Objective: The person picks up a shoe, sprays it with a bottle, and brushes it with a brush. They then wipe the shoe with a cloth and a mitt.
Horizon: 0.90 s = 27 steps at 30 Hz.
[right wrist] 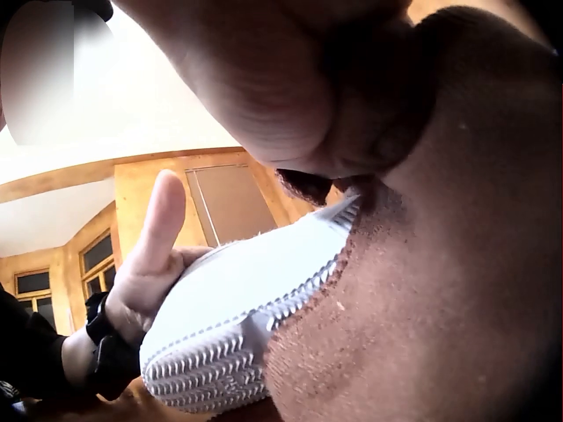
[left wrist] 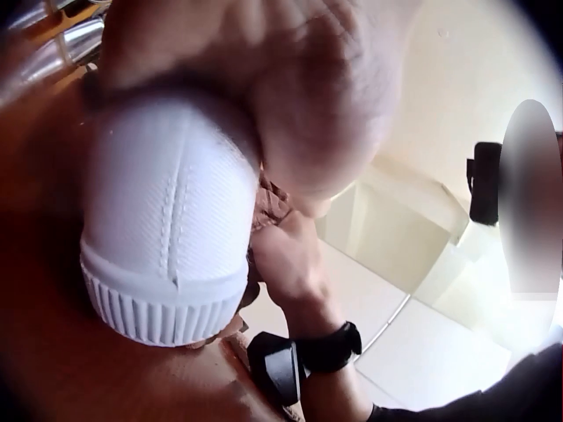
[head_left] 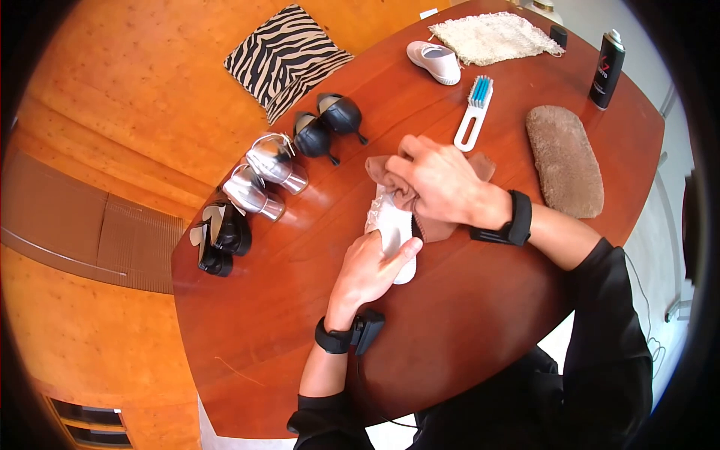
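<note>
My left hand [head_left: 364, 271] grips a white shoe [head_left: 391, 225] by its heel half, thumb along one side. In the left wrist view the stitched heel [left wrist: 167, 211] and ribbed sole edge show large. My right hand [head_left: 448, 186] pinches a brown cloth [head_left: 433, 228], bunched at the far end of the shoe. The rest of the cloth hangs down beside the shoe. Seen from the right wrist, the shoe's patterned sole [right wrist: 207, 374] tilts toward the camera, and the cloth [right wrist: 422, 272] covers part of its edge. The shoe's far end is hidden behind the right fingers.
Beyond the hands lie a white brush [head_left: 472, 120] with blue bristles and another white shoe [head_left: 435, 61]. A brown fuzzy pad [head_left: 566, 161], black spray can [head_left: 607, 71] and cream cloth [head_left: 495, 37] are at right. Black heels [head_left: 341, 114], silver shoes [head_left: 259, 191] and black shoes [head_left: 217, 240] line the left edge.
</note>
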Motion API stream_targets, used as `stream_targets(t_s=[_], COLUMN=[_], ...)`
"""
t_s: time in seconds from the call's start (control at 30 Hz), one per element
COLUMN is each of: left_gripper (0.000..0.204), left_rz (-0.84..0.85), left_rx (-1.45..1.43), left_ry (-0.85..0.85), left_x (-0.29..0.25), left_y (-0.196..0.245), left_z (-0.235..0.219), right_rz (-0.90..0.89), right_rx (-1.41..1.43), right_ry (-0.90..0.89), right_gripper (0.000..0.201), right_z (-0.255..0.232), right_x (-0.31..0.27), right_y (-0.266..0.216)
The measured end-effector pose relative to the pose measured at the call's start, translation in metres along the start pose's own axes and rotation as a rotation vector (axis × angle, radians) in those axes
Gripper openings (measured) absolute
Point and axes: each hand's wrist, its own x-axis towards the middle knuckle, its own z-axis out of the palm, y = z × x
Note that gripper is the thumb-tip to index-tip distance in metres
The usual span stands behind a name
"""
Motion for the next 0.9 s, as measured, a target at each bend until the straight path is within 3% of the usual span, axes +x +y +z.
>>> stream_targets(t_s=[0.1, 0.13, 0.2, 0.23, 0.3, 0.37, 0.53, 0.63, 0.7, 0.9], left_gripper=[0.044, 0.044, 0.034, 0.034, 0.025, 0.024, 0.025, 0.027, 0.036, 0.037], left_rz=[0.065, 0.063, 0.204, 0.204, 0.01, 0.036, 0.136, 0.201, -0.027, -0.045], left_rx=[-0.046, -0.047, 0.02, 0.021, -0.093, -0.091, -0.066, -0.165, -0.232, 0.001], left_ry=[0.016, 0.013, 0.068, 0.066, 0.052, 0.037, 0.069, 0.012, -0.108, -0.057], left_x=[-0.001, 0.0, 0.0, 0.0, -0.001, -0.003, 0.0, 0.001, -0.004, -0.002], left_y=[0.005, 0.003, -0.004, -0.003, -0.001, -0.001, -0.014, -0.013, 0.007, 0.017], left_z=[-0.001, 0.0, 0.002, 0.003, 0.003, 0.002, 0.006, 0.002, -0.006, -0.003], right_rz=[-0.024, -0.048, -0.096, -0.146, -0.138, -0.126, -0.179, -0.169, -0.059, 0.008], right_rx=[0.036, 0.068, 0.153, 0.235, 0.281, 0.281, 0.278, 0.231, 0.171, 0.167], right_ry=[-0.095, -0.138, -0.214, -0.287, -0.309, -0.473, -0.407, -0.281, -0.189, -0.09], right_gripper=[0.02, 0.03, 0.033, 0.036, 0.041, 0.043, 0.043, 0.037, 0.023, 0.028], right_z=[0.003, 0.0, -0.008, -0.01, -0.009, -0.014, -0.005, -0.002, -0.005, 0.004], right_x=[-0.004, -0.004, -0.006, -0.008, -0.011, -0.009, -0.011, -0.01, -0.005, 0.0], right_y=[-0.011, -0.014, -0.023, -0.028, -0.033, -0.036, -0.03, -0.027, -0.023, 0.008])
